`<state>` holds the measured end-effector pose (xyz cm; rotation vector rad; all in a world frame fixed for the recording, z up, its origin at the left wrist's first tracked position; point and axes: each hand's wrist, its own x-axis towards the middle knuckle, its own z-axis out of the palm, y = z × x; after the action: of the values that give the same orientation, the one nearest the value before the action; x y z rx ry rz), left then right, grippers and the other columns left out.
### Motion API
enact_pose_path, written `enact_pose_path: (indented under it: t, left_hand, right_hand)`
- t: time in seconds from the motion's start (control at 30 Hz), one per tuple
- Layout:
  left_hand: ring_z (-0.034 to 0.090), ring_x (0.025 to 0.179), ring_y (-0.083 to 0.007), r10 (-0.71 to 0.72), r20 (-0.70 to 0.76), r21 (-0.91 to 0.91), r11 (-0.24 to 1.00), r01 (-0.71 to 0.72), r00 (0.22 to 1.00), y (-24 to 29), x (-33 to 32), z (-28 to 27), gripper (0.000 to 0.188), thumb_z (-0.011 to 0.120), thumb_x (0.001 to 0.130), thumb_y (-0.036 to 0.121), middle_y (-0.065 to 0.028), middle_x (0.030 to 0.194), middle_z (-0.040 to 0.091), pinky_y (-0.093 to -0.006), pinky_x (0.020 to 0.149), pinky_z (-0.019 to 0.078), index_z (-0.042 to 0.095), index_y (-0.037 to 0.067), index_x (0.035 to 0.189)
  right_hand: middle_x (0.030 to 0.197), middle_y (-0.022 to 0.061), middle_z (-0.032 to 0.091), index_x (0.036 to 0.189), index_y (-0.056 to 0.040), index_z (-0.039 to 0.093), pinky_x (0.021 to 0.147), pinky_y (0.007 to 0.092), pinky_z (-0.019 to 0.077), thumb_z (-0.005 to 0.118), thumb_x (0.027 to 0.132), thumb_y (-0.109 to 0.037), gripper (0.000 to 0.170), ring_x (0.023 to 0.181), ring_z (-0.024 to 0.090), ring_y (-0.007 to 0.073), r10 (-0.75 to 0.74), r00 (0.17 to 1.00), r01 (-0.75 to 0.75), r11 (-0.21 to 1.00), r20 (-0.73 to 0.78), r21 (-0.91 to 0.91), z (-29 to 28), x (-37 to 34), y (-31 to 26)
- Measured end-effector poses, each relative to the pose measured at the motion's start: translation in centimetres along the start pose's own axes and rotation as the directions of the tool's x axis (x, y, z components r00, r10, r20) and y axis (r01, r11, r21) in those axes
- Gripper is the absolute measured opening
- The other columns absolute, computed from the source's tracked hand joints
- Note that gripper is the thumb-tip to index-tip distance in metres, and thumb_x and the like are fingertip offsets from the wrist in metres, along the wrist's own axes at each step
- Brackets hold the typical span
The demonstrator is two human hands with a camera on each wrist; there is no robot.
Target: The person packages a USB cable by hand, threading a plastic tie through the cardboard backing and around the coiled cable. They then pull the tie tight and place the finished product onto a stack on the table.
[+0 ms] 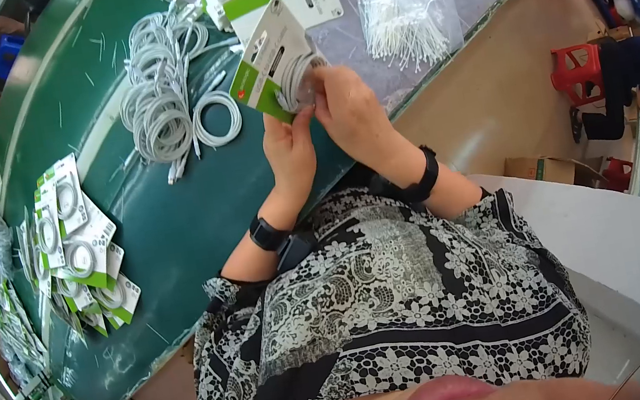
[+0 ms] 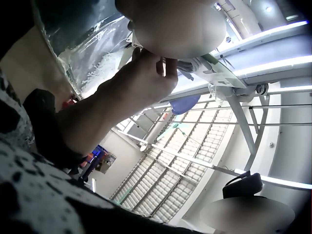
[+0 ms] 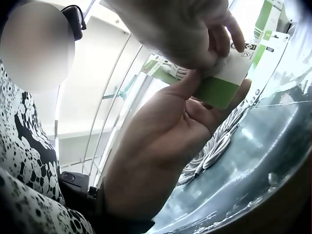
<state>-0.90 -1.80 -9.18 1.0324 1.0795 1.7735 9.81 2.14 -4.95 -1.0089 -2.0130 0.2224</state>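
Note:
In the head view, my left hand [image 1: 292, 154] grips the lower edge of a white-and-green packaging card [image 1: 262, 62], thumb in front. A coiled light-grey cable [image 1: 296, 78] lies against the card's face. My right hand [image 1: 350, 107] has its fingers curled at the coil's right side and pinches there; the fingertips are blurred. In the right wrist view, the left hand [image 3: 161, 131] supports the card [image 3: 222, 92] from below, while the right hand [image 3: 170, 29] reaches over its face. The left wrist view shows the right hand [image 2: 144, 78] close to the card, partly covered by the blurred left hand [image 2: 178, 27].
Loose coiled cables [image 1: 158, 100] lie left of the hands on the green table [image 1: 165, 224]. Carded cables [image 1: 76, 247] are piled farther left. Behind are stacked cards [image 1: 281, 5] and a clear bag of thin white ties [image 1: 408, 18]. Red stools [image 1: 577, 75] stand beyond the table's right edge.

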Motion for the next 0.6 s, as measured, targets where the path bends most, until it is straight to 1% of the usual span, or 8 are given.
enact_pose_path:
  t: [0.07, 0.13, 0.17, 0.27, 0.33, 0.43, 0.53, 0.6]
  left_hand:
    - [0.059, 0.1, -0.0139, 0.081, 0.01, 0.031, 0.996, -0.081, 0.997, 0.0, 0.0, -0.4, 0.038, 0.054, 0.089, -0.006, -0.0101, 0.115, 0.06, -0.0258, 0.083, 0.0474, 0.046, -0.002, 0.126]
    - [0.059, 0.099, -0.0138, 0.061, -0.004, 0.026, 0.998, -0.061, 0.998, -0.1, -0.3, -1.1, 0.038, 0.054, 0.089, -0.006, -0.0097, 0.115, 0.06, -0.0259, 0.083, 0.0475, 0.047, -0.002, 0.126]
    - [0.059, 0.098, -0.0137, 0.058, 0.005, 0.013, 0.998, -0.059, 0.998, -0.2, -0.3, -1.4, 0.038, 0.054, 0.089, -0.006, -0.0093, 0.114, 0.061, -0.026, 0.083, 0.0476, 0.047, -0.002, 0.125]
    - [0.059, 0.097, -0.0133, 0.04, 0.021, 0.008, 0.999, -0.04, 0.999, 0.4, -0.1, -1.8, 0.037, 0.054, 0.089, -0.006, -0.0085, 0.112, 0.062, -0.0259, 0.083, 0.0477, 0.048, -0.002, 0.125]
    - [0.059, 0.095, -0.0127, 0.015, 0.049, 0.035, 0.999, -0.017, 0.999, 0.8, 0.1, -1.8, 0.036, 0.055, 0.089, -0.005, -0.0077, 0.11, 0.063, -0.0257, 0.082, 0.0477, 0.049, -0.001, 0.124]
    - [0.059, 0.094, -0.0122, 0.028, 0.051, 0.062, 0.998, -0.031, 0.998, 0.6, 0.0, -1.6, 0.036, 0.055, 0.089, -0.005, -0.0072, 0.108, 0.063, -0.0256, 0.082, 0.0477, 0.049, -0.001, 0.124]
    - [0.059, 0.094, -0.012, 0.014, 0.055, 0.059, 0.998, -0.017, 0.998, 0.6, -0.2, -1.8, 0.036, 0.055, 0.09, -0.004, -0.0069, 0.108, 0.063, -0.0257, 0.082, 0.048, 0.048, 0.0, 0.125]
    - [0.059, 0.096, -0.0122, -0.02, 0.061, 0.023, 1.0, 0.019, 0.998, 0.7, 0.0, -1.8, 0.038, 0.054, 0.091, -0.003, -0.007, 0.111, 0.062, -0.026, 0.082, 0.0485, 0.045, 0.0, 0.127]
  right_hand:
    - [0.087, 0.0138, 0.059, 0.1, -0.001, 0.054, 0.068, 0.0375, 0.0504, 0.063, 0.073, 0.007, 0.03, 0.076, 0.061, 0.0302, 0.037, 0.999, -0.038, 0.997, 0.032, 0.06, 0.5, -0.2, -0.1]
    - [0.085, 0.0125, 0.061, 0.099, -0.0009, 0.055, 0.069, 0.0361, 0.0507, 0.063, 0.074, 0.006, 0.028, 0.076, 0.062, 0.028, 0.094, 0.995, -0.099, 0.982, 0.039, 0.158, 0.9, -0.3, -0.2]
    - [0.085, 0.0125, 0.061, 0.099, -0.0009, 0.055, 0.069, 0.0361, 0.0507, 0.063, 0.074, 0.006, 0.028, 0.076, 0.062, 0.028, 0.091, 0.994, -0.099, 0.982, 0.053, 0.162, 1.0, -0.3, -0.2]
    - [0.082, 0.0097, 0.062, 0.098, -0.001, 0.056, 0.069, 0.0333, 0.0506, 0.063, 0.074, 0.007, 0.026, 0.077, 0.063, 0.0227, 0.102, 0.992, -0.119, 0.952, 0.072, 0.283, 0.6, -0.1, -0.1]
    - [0.083, 0.0096, 0.062, 0.098, -0.0008, 0.057, 0.069, 0.0326, 0.0507, 0.063, 0.074, 0.007, 0.025, 0.078, 0.064, 0.0216, 0.109, 0.989, -0.132, 0.951, 0.097, 0.279, 0.3, 0.0, 0.2]
    - [0.085, 0.0094, 0.062, 0.097, -0.0004, 0.057, 0.069, 0.0312, 0.0508, 0.064, 0.075, 0.007, 0.024, 0.079, 0.064, 0.0193, 0.127, 0.983, -0.159, 0.948, 0.13, 0.276, 0.3, 0.1, 0.4]
    - [0.085, 0.0103, 0.06, 0.099, 0.0005, 0.056, 0.067, 0.0299, 0.0506, 0.064, 0.075, 0.007, 0.026, 0.074, 0.062, 0.0189, 0.047, 0.997, -0.057, 0.98, 0.057, 0.19, 0.6, -0.2, 0.5]
    - [0.086, 0.0096, 0.06, 0.099, 0.0004, 0.056, 0.067, 0.0296, 0.0503, 0.064, 0.076, 0.007, 0.025, 0.072, 0.061, 0.0182, 0.06, 0.997, -0.069, 0.976, 0.053, 0.207, 0.3, 0.0, 0.2]
